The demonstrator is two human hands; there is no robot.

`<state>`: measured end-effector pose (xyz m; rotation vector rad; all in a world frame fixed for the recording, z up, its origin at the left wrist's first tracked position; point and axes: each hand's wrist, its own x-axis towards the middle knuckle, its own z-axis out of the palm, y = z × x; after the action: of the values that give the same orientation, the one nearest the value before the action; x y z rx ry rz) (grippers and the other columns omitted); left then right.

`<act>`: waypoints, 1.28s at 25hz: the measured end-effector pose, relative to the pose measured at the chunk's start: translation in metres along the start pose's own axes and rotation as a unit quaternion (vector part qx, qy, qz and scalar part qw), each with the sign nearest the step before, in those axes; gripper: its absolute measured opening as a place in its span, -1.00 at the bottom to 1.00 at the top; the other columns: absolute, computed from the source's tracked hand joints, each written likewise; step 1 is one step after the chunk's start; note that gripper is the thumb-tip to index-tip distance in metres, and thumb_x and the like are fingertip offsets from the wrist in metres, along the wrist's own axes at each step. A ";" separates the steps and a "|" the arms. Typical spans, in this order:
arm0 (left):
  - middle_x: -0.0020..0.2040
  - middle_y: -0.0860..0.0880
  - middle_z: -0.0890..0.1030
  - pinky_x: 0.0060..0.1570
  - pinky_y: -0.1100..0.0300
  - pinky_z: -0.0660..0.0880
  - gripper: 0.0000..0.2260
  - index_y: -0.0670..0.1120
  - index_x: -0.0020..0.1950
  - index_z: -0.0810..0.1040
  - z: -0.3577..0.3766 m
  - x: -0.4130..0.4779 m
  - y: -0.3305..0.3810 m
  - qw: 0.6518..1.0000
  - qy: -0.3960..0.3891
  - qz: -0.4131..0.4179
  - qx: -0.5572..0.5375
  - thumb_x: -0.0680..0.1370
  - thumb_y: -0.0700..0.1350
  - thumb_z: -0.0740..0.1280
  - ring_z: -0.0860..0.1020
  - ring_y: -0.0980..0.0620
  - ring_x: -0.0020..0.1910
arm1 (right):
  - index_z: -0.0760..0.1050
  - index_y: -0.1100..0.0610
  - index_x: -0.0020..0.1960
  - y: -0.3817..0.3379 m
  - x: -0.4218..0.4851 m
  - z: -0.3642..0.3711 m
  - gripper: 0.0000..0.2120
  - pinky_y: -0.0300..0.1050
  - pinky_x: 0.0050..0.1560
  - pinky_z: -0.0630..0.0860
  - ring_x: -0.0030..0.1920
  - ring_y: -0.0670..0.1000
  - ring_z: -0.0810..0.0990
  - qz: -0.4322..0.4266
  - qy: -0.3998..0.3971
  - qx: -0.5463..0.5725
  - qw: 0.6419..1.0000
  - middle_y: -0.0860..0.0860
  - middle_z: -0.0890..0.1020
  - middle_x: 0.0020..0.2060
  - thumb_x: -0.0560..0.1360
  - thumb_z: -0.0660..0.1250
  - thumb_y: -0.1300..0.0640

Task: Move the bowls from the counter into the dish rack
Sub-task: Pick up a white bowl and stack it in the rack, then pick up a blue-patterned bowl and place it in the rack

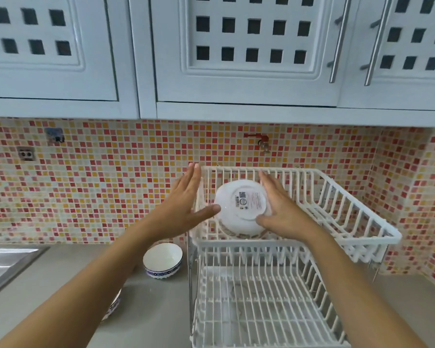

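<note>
Your left hand [183, 204] is spread flat, only the thumb tip touching the rim of the white bowl [241, 207], so steady that edge until the bowl, tilted base toward you, settles between the wires of the dish rack [337, 197] upper tier. Your right hand [281, 209] cups its right side in a loose half-open grip, arm reaching forward; a blue-patterned bowl [162, 259] waits on the table [141, 310].
</note>
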<state>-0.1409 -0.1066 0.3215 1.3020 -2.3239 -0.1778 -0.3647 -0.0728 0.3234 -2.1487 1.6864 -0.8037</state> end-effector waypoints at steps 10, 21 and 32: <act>0.56 0.02 -0.30 0.40 0.17 -0.28 -0.36 -0.02 0.54 -0.29 -0.032 -0.127 -0.094 0.991 -0.035 -0.126 0.006 0.61 0.17 -0.03 -0.28 0.02 0.54 | -0.16 0.01 0.54 -0.126 -0.012 0.148 -0.37 -0.22 0.47 -0.13 0.46 -0.26 -0.18 -0.141 0.003 0.034 0.989 -0.14 -0.13 0.53 0.60 0.11 0.00; 0.57 -0.23 -0.04 0.49 0.07 -0.07 -0.35 -0.30 0.53 -0.16 0.069 -0.211 -0.265 0.931 -0.154 -0.330 -0.006 0.64 0.03 0.07 -0.03 -0.15 0.55 | -0.08 0.23 0.52 -0.104 0.025 0.369 -0.37 -0.12 0.49 -0.05 0.54 0.04 -0.05 0.024 -0.215 0.040 0.975 0.12 -0.01 0.54 0.60 0.09 -0.02; 0.49 -0.28 0.22 0.40 -0.01 0.22 -0.35 -0.19 0.55 -0.13 0.158 -0.160 -0.386 0.830 -0.074 -0.537 -0.128 0.62 0.11 0.05 0.26 -0.23 0.45 | 0.25 0.26 0.38 -0.068 0.146 0.498 -0.50 0.00 0.17 0.40 0.30 0.19 0.43 0.214 -0.136 0.049 0.966 0.20 0.40 0.34 0.58 0.10 -0.06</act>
<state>0.1553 -0.2005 0.0008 2.3285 -1.3084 -0.9242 0.0058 -0.2480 -0.0025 -1.6499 1.8206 -0.4345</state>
